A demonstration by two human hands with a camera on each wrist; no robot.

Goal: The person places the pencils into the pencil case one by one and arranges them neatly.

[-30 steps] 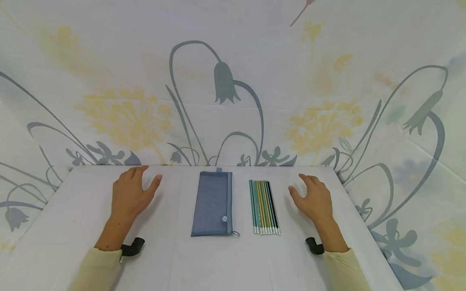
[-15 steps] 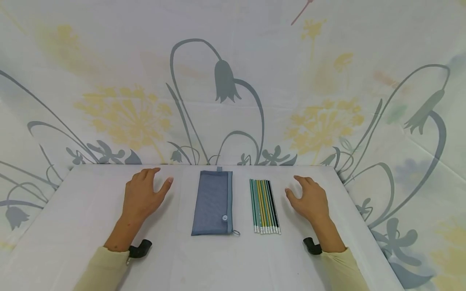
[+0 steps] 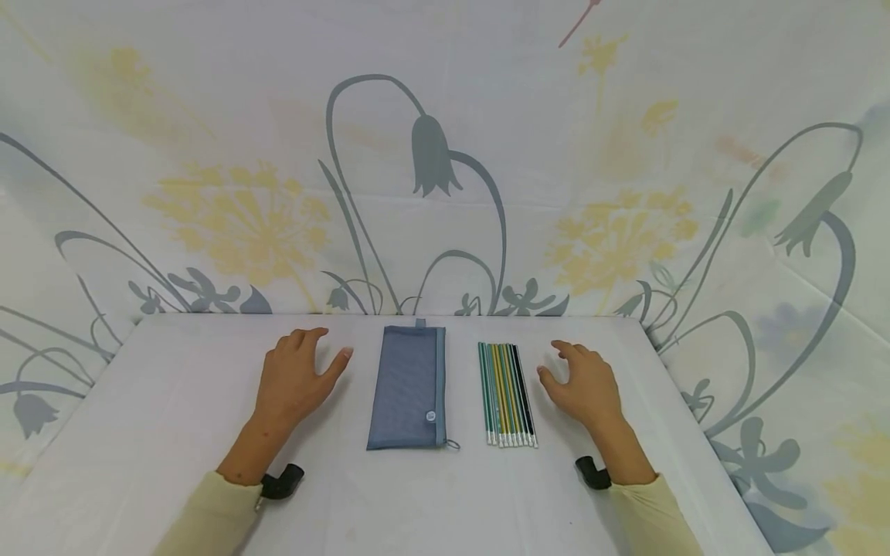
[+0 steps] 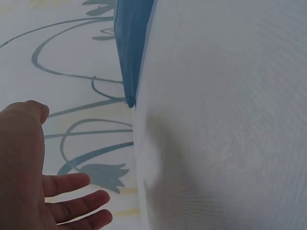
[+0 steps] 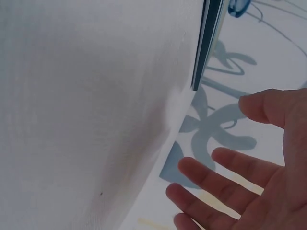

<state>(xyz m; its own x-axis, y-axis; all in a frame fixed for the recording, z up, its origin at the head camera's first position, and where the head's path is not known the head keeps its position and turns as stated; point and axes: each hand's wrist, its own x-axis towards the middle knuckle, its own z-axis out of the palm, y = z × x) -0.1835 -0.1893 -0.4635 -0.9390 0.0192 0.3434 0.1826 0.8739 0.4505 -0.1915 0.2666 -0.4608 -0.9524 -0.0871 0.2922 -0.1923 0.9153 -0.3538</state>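
Observation:
A blue-grey zippered pencil pouch (image 3: pixel 406 386) lies flat on the table, its zip along the right side with a small pull loop at the lower corner. To its right lie several pencils (image 3: pixel 507 394) side by side, green, yellow and black, white ends toward me. My left hand (image 3: pixel 293 382) hovers left of the pouch, thumb apart from relaxed fingers, holding nothing. The pouch (image 4: pixel 132 48) shows beyond it in the left wrist view. Right of the pencils hovers my right hand (image 3: pixel 584 386), fingers loosely bent and holding nothing; dark pencils (image 5: pixel 205 52) appear past it in the right wrist view.
A white cloth covers the table (image 3: pixel 417 502). Behind it and along both sides hangs a flower-printed curtain (image 3: pixel 431 232). Each wrist carries a black camera mount, the left mount (image 3: pixel 281 483) and the right mount (image 3: pixel 593 472).
My left hand has moved right, closer to the pouch. My right hand has shifted slightly left toward the pencils. Pouch and pencils have stayed in place.

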